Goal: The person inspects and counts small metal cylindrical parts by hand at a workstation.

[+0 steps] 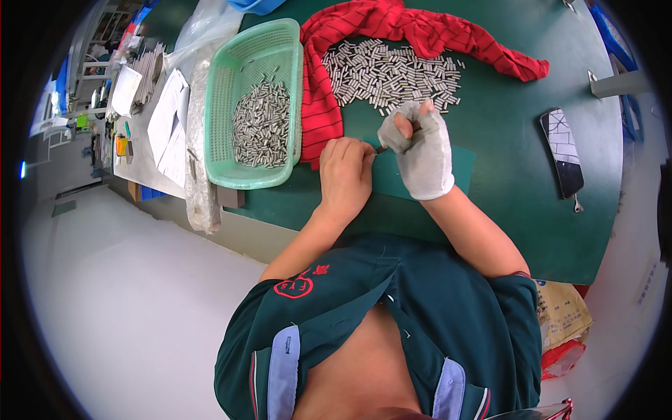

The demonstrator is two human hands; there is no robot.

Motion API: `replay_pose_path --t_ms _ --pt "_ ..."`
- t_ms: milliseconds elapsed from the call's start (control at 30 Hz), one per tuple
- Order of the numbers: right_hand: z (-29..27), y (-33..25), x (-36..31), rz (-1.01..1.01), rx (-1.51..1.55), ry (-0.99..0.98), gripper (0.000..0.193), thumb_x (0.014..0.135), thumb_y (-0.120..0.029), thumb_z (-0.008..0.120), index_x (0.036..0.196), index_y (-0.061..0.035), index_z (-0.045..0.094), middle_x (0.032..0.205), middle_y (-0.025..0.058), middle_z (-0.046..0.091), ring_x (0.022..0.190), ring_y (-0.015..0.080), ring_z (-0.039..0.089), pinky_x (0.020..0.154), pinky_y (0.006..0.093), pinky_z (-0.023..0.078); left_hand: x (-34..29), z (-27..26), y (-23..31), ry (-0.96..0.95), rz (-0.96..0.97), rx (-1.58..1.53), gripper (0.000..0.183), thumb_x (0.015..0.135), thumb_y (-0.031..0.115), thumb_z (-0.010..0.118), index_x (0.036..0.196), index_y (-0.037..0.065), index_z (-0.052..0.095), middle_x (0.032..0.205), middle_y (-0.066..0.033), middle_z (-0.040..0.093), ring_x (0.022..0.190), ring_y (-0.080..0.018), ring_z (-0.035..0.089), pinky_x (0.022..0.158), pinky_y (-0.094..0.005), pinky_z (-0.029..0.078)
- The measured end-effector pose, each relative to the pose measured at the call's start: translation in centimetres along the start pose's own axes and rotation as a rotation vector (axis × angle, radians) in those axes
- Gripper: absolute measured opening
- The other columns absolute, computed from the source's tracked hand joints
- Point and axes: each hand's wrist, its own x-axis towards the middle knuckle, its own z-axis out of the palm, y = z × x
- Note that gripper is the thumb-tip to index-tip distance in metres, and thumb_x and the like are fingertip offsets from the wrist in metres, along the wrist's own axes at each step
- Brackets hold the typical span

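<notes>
Hands meeting above green table [518, 182], gloved right hand [423, 150] and bare left hand [345, 175] grips pinching small metal pin [381, 148], brown sack [563, 311] below table.

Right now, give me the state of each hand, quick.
Left hand: bare, fingers pinched shut at the tip of a small metal pin.
Right hand: gloved, closed on the same pin, thumb on top.

Bare left hand [345, 171] and gloved right hand [422, 150] pinching a small metal pin [381, 148] (2 hands touching), green table [518, 182]
</notes>
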Motion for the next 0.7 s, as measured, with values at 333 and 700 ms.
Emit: replay_pose_path --t_ms 333,700 --pt "0.20 0.12 0.05 0.014 -0.013 0.030 0.053 0.095 -0.052 0.045 0.064 -0.0100 0.038 0.058 -0.0024 0.025 0.056 0.0131 0.025 0.056 0.0284 0.022 0.16 -0.13 0.32 0.004 -0.008 0.009 0.013 0.072 -0.003 0.066 0.079 0.002 0.057 0.078 -0.0095 0.057 0.076 -0.0301 0.053 0.069 -0.0394 0.041" --pt "-0.12 0.47 -0.05 0.010 0.055 0.003 0.035 0.099 -0.032 0.039 0.072 -0.0103 0.038 0.064 -0.0013 0.033 0.059 0.0114 0.029 0.057 0.0266 0.026 0.06 -0.17 0.38 0.001 -0.016 0.016 0.012 0.072 -0.003 0.066 0.079 0.003 0.057 0.079 -0.0095 0.057 0.076 -0.0301 0.053 0.070 -0.0395 0.041"
